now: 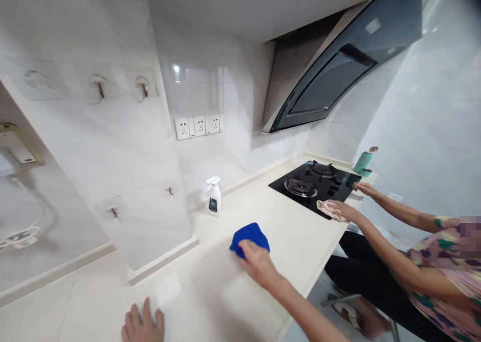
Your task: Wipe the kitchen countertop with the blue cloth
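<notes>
My right hand presses down on a blue cloth lying on the white countertop, fingers closed over its near edge. My left hand rests flat on the countertop at the bottom edge of the view, fingers stretched out, holding nothing. A white spray bottle stands upright by the wall, a short way behind the blue cloth.
To the right, another person leans over a black gas hob; one of their hands holds a pink cloth on its near edge. A teal cup stands behind the hob. A range hood hangs above. Sockets sit on the wall.
</notes>
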`<state>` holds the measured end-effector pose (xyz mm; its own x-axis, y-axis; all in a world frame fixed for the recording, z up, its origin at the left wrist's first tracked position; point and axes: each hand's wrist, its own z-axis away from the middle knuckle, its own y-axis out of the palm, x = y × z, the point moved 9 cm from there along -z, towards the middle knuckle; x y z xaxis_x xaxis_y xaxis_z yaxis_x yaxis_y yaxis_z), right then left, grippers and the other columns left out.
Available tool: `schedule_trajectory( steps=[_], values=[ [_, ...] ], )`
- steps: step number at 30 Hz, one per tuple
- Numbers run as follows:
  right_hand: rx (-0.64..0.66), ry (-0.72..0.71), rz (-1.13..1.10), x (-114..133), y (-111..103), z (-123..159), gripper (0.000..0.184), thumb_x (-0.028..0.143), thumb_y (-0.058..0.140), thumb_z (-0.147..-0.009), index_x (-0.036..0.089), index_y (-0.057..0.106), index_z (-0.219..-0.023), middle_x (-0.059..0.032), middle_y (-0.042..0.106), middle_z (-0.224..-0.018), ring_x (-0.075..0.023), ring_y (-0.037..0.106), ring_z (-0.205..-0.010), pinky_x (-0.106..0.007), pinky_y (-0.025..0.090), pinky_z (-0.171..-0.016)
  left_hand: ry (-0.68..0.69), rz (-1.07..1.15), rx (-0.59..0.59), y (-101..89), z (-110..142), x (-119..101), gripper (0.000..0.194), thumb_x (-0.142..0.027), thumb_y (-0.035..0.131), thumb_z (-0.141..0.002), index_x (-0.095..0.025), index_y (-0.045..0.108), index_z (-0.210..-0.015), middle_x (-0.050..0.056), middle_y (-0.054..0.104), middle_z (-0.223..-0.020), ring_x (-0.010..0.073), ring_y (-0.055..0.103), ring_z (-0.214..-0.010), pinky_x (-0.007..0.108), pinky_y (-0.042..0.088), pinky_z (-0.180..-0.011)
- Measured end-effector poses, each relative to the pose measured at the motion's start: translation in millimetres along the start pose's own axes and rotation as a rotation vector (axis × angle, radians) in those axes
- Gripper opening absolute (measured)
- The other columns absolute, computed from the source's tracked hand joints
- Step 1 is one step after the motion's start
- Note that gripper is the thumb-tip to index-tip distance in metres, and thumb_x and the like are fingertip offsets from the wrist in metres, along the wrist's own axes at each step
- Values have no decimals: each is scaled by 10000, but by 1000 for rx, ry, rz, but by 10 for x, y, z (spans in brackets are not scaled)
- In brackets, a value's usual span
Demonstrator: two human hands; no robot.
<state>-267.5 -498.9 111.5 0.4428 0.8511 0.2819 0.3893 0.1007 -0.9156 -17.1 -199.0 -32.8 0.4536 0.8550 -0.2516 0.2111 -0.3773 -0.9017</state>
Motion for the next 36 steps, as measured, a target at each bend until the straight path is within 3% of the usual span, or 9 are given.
schedule_trajectory(
  steps=[4, 8, 12, 16, 21, 25, 27, 31, 36],
  values=[
    [235, -98, 25, 536, 1024, 497, 374, 60, 528, -691, 223, 558, -1027, -42, 689, -1025, -207, 642, -893, -287, 484, -731, 5, 3, 31, -24, 5, -39, 601, -451, 245, -942, -147, 464, -1412, 235, 353, -1499, 397, 287, -1435, 588, 312, -1163],
    [310, -97, 37, 821, 1494, 882, 502, 36, 550, -664, 188, 551, -1143, -131, 630, -1261, -258, 636, -1035, -314, 510, -751, 25, -8, 30, -54, 4, -85, 601, -454, 231, -951, -142, 468, -1408, 234, 354, -1493, 398, 285, -1434, 585, 301, -1171],
    [342, -73, -90, 794, 1502, 924, 463, 56, 556, -696, 188, 572, -1139, -121, 636, -1248, -251, 639, -1035, -318, 520, -770, 24, -17, 26, -71, 6, -103, 595, -446, 249, -951, -137, 455, -1417, 241, 346, -1497, 401, 263, -1446, 589, 295, -1172],
    [317, -82, -203, 555, 1278, 659, 376, 167, 639, -718, 228, 612, -1088, -33, 695, -1103, -198, 659, -957, -279, 524, -800, 39, -11, 19, -79, 21, -120, 582, -439, 261, -958, -140, 445, -1422, 236, 335, -1509, 389, 257, -1453, 581, 295, -1175],
    [153, 94, -227, -270, 878, 219, 338, 262, 499, -883, 231, 582, -1209, -55, 685, -1178, -186, 638, -1067, -305, 500, -944, 57, -22, -6, -96, 34, -132, 573, -426, 264, -960, -127, 463, -1407, 250, 343, -1499, 394, 255, -1455, 586, 298, -1172],
    [39, 285, -112, -802, 757, 140, 543, 283, 448, -905, 110, 441, -1419, -222, 481, -1463, -350, 470, -1340, -543, 410, -1080, 45, -17, -6, -91, 33, -122, 578, -431, 251, -962, -132, 463, -1410, 249, 338, -1505, 397, 260, -1453, 590, 292, -1178],
    [-21, 317, -43, -799, 817, 160, 591, 357, 407, -947, 107, 374, -1481, -211, 358, -1560, -388, 320, -1445, -621, 316, -1137, 24, -12, 13, -80, 30, -110, 585, -431, 239, -962, -132, 465, -1411, 246, 337, -1508, 400, 264, -1451, 594, 291, -1178],
    [-7, 243, 42, -380, 1225, 265, 584, 407, 399, -963, 208, 367, -1511, -112, 305, -1608, -402, 187, -1497, -702, 199, -1169, -7, -6, 53, -53, 27, -93, 582, -428, 245, -961, -141, 453, -1423, 234, 336, -1516, 389, 254, -1460, 593, 288, -1183],
    [68, 51, 14, 64, 1491, 630, 678, 358, 474, -918, 242, 268, -1553, -85, 175, -1647, -400, 107, -1513, -706, 189, -1185, 7, -24, 38, -17, 38, -67, 572, -417, 248, -964, -143, 456, -1420, 230, 331, -1525, 373, 227, -1475, 585, 281, -1192]
  ],
)
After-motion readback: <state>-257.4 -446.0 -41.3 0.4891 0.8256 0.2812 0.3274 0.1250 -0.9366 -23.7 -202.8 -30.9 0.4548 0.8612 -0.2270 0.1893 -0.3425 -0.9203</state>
